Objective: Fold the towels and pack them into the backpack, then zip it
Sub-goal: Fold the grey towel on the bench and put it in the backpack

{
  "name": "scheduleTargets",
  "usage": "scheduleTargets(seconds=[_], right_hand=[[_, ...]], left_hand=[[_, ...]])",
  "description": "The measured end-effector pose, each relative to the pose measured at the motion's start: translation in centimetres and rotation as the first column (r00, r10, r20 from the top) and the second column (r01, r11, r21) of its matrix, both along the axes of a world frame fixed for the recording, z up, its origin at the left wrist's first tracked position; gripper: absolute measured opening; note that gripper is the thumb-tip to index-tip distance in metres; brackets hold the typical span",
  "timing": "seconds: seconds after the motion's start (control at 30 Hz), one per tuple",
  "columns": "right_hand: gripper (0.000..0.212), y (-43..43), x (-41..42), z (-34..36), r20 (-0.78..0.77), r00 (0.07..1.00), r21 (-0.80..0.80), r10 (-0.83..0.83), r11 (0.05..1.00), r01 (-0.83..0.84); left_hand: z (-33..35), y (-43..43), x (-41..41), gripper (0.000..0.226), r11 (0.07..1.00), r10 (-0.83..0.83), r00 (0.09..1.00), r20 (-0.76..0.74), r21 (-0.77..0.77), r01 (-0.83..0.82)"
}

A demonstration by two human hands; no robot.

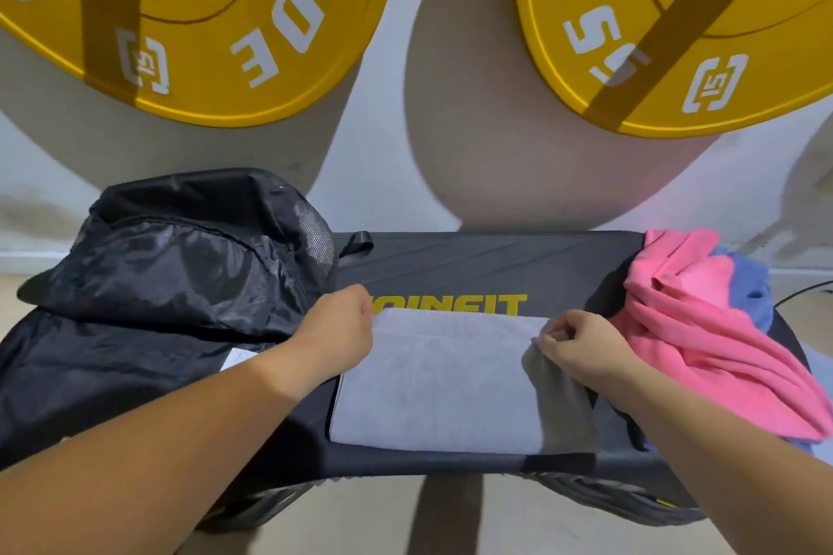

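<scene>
A grey towel (437, 383) lies folded flat on the black bench (473, 266) in front of me. My left hand (336, 327) pinches its far left corner. At the far right corner my right hand (577, 345) grips the towel's edge, with a darker flap of the cloth hanging beneath it. The black backpack (180, 266) slumps on the bench's left side, its top flap puffed up. A pink towel (703, 329) lies crumpled at the right end of the bench, with a blue towel (750, 288) partly hidden behind it.
Two large yellow weight plates (216, 14) (703, 23) hang on the white wall beyond the bench. A yellow logo (450, 304) is printed on the bench top just past the grey towel. Pale floor shows below the bench's near edge.
</scene>
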State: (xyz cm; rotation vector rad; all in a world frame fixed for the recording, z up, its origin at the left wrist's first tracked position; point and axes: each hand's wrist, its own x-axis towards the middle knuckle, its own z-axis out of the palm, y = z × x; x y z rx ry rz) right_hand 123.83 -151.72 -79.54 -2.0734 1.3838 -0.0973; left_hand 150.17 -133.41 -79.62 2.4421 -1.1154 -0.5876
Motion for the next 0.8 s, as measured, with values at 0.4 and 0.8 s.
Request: scheduleTargets(seconds=[0.4,0.8], right_hand=[[0.017,-0.7,2.6,0.4,-0.355,0.903,-0.174,0.243,0.932,-0.319],[0.019,-1.3,1.7,-0.2,-0.311,0.912,-0.181,0.268,0.925,-0.334]], left_hand=[[-0.1,-1.1,-1.1,0.017,0.986,0.051,0.987,-0.154,-0.149,-0.075],[0.8,-1.1,0.4,0.037,0.979,-0.198,0.946,0.257,-0.003,0.205]])
